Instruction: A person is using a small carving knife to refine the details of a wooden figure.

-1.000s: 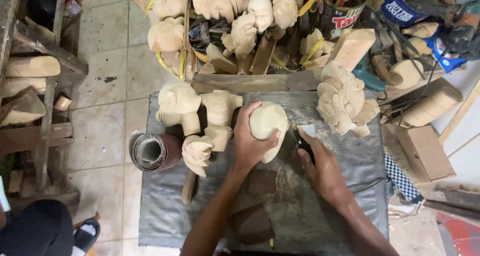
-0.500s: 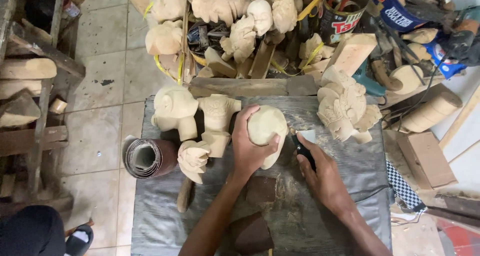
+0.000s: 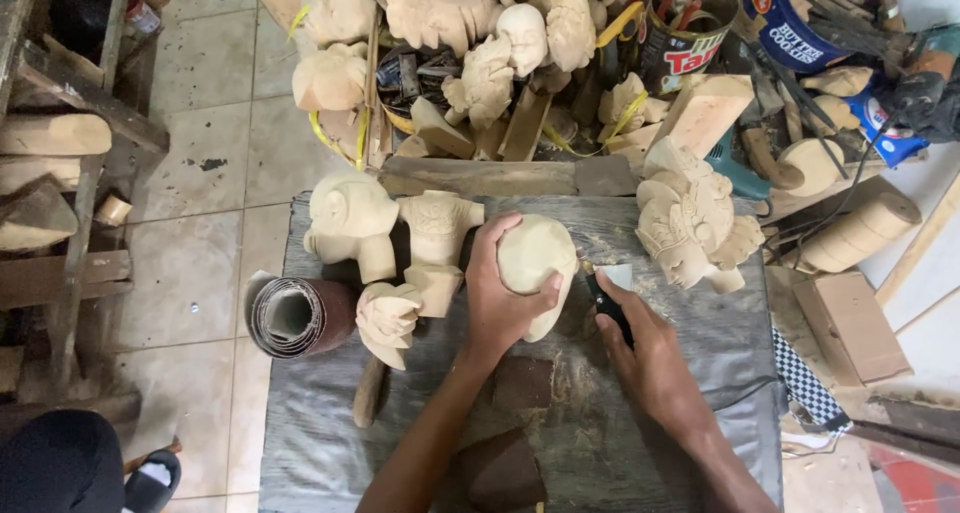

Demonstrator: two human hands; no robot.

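My left hand (image 3: 497, 295) grips a pale, rounded wooden carving (image 3: 540, 263) and holds it down on the grey cloth-covered workbench (image 3: 690, 323). My right hand (image 3: 645, 348) is just right of the carving, closed around a dark-handled tool (image 3: 607, 308) whose light flat blade tip (image 3: 615, 275) points toward the carving's right side. Left of my left hand stand three unfinished carved figures: a round-headed one (image 3: 350, 218), a torso-shaped one (image 3: 437, 235) and a smaller one (image 3: 388, 318).
A roll of sandpaper (image 3: 298, 316) lies at the bench's left edge. A winged carving (image 3: 690, 218) sits at the right. Behind the bench is a heap of carvings, wood blocks, tins and tools (image 3: 520, 53). A cardboard box (image 3: 850, 323) and timber (image 3: 50, 133) flank it.
The view shifted slightly. My right hand with the tool has stayed beside the carving; my left hand keeps the same grip on it.
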